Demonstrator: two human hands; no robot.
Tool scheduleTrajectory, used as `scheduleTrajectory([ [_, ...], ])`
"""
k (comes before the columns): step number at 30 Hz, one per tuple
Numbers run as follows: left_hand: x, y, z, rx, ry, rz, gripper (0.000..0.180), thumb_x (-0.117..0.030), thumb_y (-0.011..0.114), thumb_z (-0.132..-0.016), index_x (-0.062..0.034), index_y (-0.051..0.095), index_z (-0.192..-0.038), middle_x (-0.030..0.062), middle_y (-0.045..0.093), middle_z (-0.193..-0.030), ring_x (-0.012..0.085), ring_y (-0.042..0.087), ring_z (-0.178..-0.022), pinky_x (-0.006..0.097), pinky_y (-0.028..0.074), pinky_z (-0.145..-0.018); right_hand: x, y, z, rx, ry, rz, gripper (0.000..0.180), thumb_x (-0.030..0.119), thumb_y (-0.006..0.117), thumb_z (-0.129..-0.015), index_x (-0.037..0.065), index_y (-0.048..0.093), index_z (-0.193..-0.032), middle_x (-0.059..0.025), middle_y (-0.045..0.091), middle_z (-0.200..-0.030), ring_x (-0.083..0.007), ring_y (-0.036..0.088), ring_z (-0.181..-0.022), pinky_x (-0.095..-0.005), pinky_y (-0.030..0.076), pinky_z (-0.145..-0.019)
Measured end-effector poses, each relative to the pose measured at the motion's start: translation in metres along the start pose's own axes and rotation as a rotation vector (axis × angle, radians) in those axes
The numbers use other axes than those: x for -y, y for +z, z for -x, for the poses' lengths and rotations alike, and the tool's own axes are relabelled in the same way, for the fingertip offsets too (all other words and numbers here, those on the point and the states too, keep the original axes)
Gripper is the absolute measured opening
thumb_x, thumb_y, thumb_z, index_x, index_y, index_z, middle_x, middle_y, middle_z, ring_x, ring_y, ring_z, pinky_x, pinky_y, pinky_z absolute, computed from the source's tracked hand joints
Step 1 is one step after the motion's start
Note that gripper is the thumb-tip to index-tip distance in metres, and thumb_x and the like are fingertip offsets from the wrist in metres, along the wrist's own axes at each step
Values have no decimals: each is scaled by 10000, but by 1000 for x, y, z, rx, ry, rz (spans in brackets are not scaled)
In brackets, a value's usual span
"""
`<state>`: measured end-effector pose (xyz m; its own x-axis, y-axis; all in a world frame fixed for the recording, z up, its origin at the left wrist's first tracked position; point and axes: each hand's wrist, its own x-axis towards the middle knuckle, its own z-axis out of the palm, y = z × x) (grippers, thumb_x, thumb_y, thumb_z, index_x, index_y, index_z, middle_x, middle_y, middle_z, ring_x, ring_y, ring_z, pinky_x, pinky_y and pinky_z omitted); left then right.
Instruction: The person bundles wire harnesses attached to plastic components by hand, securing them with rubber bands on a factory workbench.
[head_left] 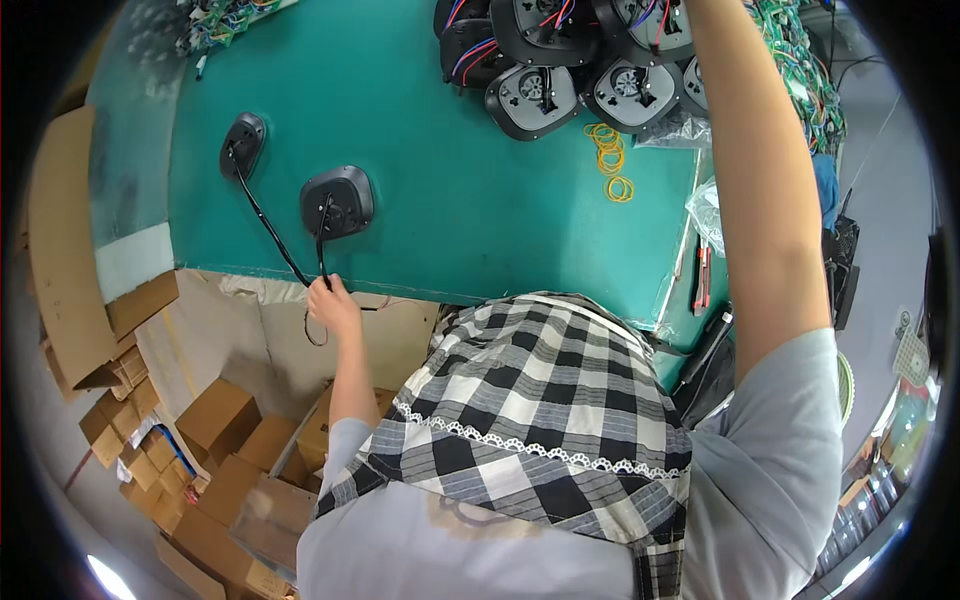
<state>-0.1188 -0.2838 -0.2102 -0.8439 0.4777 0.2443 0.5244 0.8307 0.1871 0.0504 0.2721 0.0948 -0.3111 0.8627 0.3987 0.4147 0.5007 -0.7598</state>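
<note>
So the left hand (333, 303) sits right at the near edge of the green tabletop (450, 150), fingers pinched shut around the ends of two black cables (290, 262). Those cables run up toward 11 o'clock to two black housings lying flat on the mat: a rounded squarish one (338, 202) just above the hand, and a narrower oval one (243, 145) further out at about 10 o'clock from it.

The right arm (745, 180) reaches way up to 12 o'clock, past the pile of open black housings (570, 60) with red and blue wires showing inside. The right hand itself runs off the top of the frame, so I can't tell whether its fingers are open or closed on anything.

If I were doing this, I'd keep both cable ends together in that pinch and pull gently along the line of the cables, not sideways, so the housings slide without flipping. Looks to me like the cables could snag on the tabletop edge.

Other bits: yellow rubber bands (610, 160) at 1 o'clock from the centre, a red-handled tool (702, 275) at the right edge, cardboard boxes (215, 420) on the floor at 7 o'clock.
</note>
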Motion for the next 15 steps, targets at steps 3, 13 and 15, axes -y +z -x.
scheduleTrajectory([
  [3,-35,-55,-21,214,-90,477,256,-281,494,-967,-38,558,-1014,100,581,-874,262,565,-790,371,434,-706,-37,18,-26,32,-144,458,256,224,685,-772,7,690,-907,-217,676,-843,-336,664,-818,-381,517,-764],
  [13,-216,-229,-132,708,511,829,208,-152,712,-809,-15,591,-908,37,569,-651,82,471,-553,243,370,-511,83,48,191,1464,-245,-642,435,409,506,-956,-13,604,-985,-53,653,-689,-119,632,-653,-267,488,-579],
  [15,-223,-227,-152,828,429,856,271,-162,726,-792,-33,534,-934,4,527,-623,56,418,-549,242,317,-490,76,29,204,1432,280,-701,421,406,501,-953,5,618,-1002,6,501,-562,-90,503,-527,-250,439,-515],
])
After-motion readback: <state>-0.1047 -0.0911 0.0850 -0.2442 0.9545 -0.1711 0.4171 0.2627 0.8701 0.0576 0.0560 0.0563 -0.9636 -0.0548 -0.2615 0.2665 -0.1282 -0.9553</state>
